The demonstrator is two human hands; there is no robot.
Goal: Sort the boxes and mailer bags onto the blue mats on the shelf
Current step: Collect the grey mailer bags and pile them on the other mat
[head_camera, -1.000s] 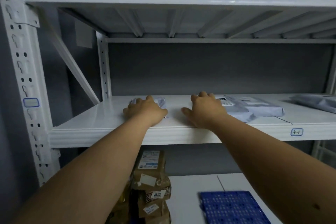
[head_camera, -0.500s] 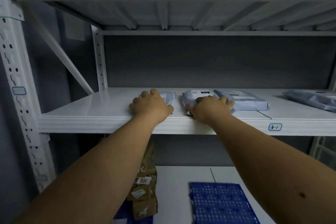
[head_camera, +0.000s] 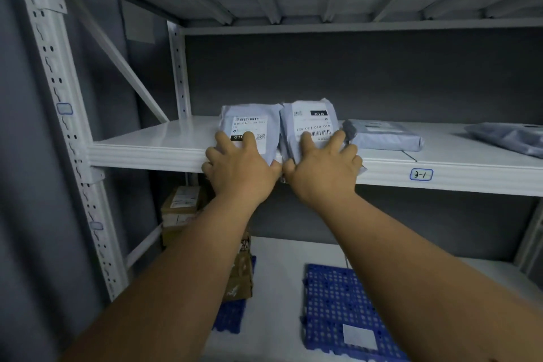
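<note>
At the front edge of the white shelf [head_camera: 152,141], 2 grey mailer bags stand tipped up side by side, touching, with their labels facing the camera. The left hand [head_camera: 241,169] grips the left bag [head_camera: 249,126] by its lower part, fingers curled over the face and reaching the label. The right hand [head_camera: 323,170] grips the right bag [head_camera: 308,123] the same way, fingers spread over its lower label. Both bags hang slightly over the shelf edge. Just right of them a third bag [head_camera: 385,137] lies flat on the shelf, and a fourth bag [head_camera: 508,138] lies further right, well apart. A tag reading 3-1 [head_camera: 421,174] sits on the shelf's front lip. On the lower shelf [head_camera: 279,288], brown boxes [head_camera: 182,209] are stacked at the left, partly on a blue mat [head_camera: 229,316], and another blue mat [head_camera: 340,303] lies to the right with a pale label on it.
</note>
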